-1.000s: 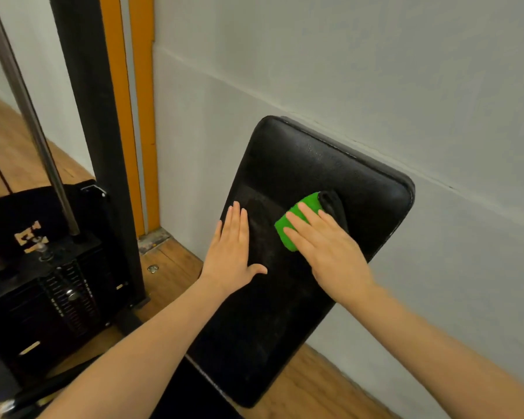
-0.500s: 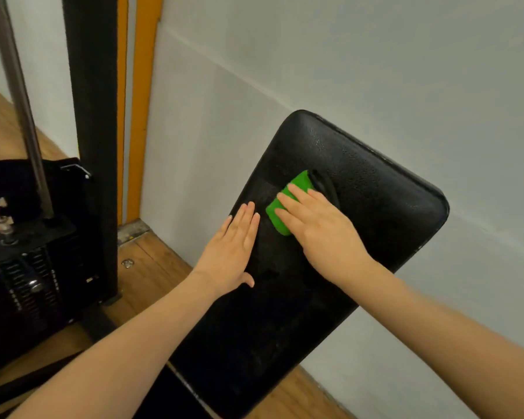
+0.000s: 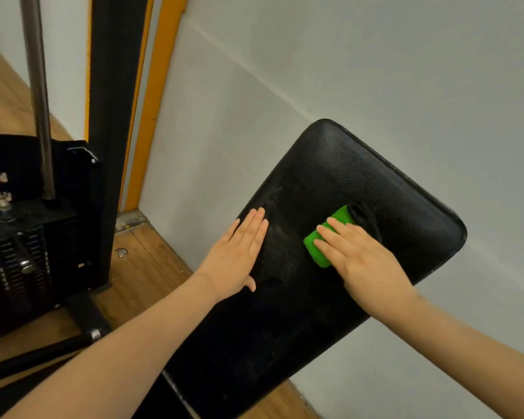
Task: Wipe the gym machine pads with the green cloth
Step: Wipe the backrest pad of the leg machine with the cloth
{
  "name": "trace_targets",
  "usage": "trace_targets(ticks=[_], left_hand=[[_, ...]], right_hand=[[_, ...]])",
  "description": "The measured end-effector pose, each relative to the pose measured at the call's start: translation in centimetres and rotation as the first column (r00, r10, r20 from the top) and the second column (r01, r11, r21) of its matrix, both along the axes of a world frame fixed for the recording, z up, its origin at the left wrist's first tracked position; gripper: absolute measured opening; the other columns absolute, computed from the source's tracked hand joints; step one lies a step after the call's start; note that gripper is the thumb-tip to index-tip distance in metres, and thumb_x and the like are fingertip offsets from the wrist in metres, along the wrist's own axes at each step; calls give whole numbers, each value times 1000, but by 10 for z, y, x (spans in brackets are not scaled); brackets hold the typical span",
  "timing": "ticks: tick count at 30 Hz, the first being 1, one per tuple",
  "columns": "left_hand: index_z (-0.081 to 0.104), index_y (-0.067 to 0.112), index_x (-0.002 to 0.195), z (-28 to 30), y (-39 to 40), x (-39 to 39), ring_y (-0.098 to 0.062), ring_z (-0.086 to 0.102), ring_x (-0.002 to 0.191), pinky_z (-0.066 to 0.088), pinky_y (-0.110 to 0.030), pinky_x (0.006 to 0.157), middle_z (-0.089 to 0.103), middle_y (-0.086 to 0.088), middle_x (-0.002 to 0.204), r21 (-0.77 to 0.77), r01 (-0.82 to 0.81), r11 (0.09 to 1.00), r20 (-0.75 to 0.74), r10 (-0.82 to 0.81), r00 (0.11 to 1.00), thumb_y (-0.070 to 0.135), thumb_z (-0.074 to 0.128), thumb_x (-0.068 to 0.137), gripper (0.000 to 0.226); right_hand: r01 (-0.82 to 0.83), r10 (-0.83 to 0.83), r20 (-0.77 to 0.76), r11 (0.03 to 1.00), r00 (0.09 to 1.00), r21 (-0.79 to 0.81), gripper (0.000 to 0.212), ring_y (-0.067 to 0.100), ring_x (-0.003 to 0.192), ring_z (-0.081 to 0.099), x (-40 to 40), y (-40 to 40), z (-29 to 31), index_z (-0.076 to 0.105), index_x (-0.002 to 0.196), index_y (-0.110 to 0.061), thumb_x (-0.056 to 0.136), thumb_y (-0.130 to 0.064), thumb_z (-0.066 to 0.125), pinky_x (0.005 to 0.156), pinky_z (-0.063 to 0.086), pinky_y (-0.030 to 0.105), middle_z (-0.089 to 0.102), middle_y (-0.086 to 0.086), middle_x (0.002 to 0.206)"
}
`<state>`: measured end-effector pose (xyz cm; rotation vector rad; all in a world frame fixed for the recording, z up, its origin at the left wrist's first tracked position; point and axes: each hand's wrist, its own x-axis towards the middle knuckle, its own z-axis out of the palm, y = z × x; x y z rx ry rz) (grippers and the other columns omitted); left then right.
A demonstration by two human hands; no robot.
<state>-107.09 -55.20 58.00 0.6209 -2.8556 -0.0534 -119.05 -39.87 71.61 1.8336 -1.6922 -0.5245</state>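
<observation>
Left hand: our left hand [image 3: 239,255] lies flat, fingers straight and together, on the pad [image 3: 285,328] at its left edge, holding nothing.
Right hand: our right hand [image 3: 360,258] presses the green cloth [image 3: 318,249] flat with straight fingers, not curled round it.
Cloth: folded, on the upper half of the pad, under the right fingertips, right of the left hand.
Key relation: the pad's long axis runs from near-left to its far-right top corner; we judge unwiped surface lies beyond the cloth.
Writing: pale marks on the weight stack [image 3: 18,252], unreadable.
</observation>
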Motion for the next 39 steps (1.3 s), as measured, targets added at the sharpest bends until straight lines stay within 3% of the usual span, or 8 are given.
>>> trace_targets(ticks=[8,11,19,23,27,29,33,39], left_hand=[[-45,3,122,-5,4,0,-27,-35,131,-14,-39,115,-40,-16,140,3,-33,999,-9,33,999,61,54,87,121],[-39,4,130,-5,3,1,-26,-35,132,-13,-39,116,-40,-15,141,10,-26,1000,-2,26,1000,59,53,88,116],[-34,3,134,-6,2,1,-26,-35,132,-11,-39,116,-41,-15,140,7,-30,1000,11,30,999,58,53,89,112],[-34,2,134,-6,3,1,-27,-34,133,-8,-41,118,-40,-16,141,6,-44,999,32,44,999,59,52,89,112],[-33,3,134,-4,6,1,-26,-33,134,-10,-40,117,-39,-16,142,5,-72,997,26,72,997,58,54,89,113],[-32,2,135,-1,13,1,-26,-30,138,-12,-39,116,-39,-15,141,8,-107,994,19,106,994,58,56,88,114],[-24,2,145,5,31,1,-26,-20,146,-13,-38,112,-32,-14,151,25,-157,987,-6,157,988,62,57,84,119],[-22,0,146,-14,63,-7,-28,-22,145,-5,-41,120,-29,-17,154,115,-165,979,-86,175,981,70,61,76,130]], right_hand=[[7,-7,-8,1000,1000,13,40,31,133,39,27,-112,-4,55,127,0,93,-9,35,111,26,37,47,17,139],[3,-4,-47,1000,999,-29,44,31,114,58,11,-75,-9,68,107,-2,81,-12,34,99,42,38,63,15,120],[138,-135,131,990,982,-18,53,27,126,41,-12,81,-19,64,117,-3,79,-2,28,109,19,33,59,13,127],[66,-53,166,995,985,-73,52,35,114,57,5,44,-21,67,110,-2,76,-4,28,97,45,43,64,16,118],[-18,20,39,999,999,-50,48,29,121,53,19,-26,-24,64,117,-7,84,-13,30,102,40,38,59,12,126],[-2,2,8,1000,1000,-17,42,27,133,39,15,-35,-29,52,131,-7,91,-11,42,111,27,35,45,12,142],[25,-20,63,997,998,-78,51,32,110,60,-6,22,-40,68,108,-2,59,-3,80,93,47,43,64,15,118],[-16,45,115,972,992,-236,53,34,106,63,-20,92,-55,71,104,-3,73,-2,28,97,29,40,66,15,115]])
